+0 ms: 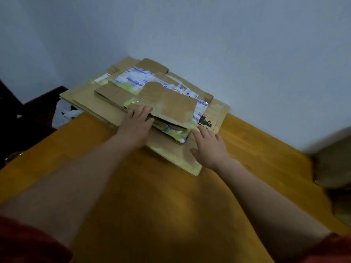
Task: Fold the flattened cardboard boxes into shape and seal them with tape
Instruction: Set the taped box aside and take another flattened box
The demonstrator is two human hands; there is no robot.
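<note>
Cardboard boxes (89, 99) still lie flat, stacked at twelve o'clock on the counter (171, 205); nothing is folded or taped. My left hand (135, 126) pinches the top box (176, 109) by its edge, and my right hand (209, 149) is released, fingers spread.

We see our left grip (135, 124) pinching the top flattened box (176, 109); our right grip (210, 147) lies spread beside it.
</note>
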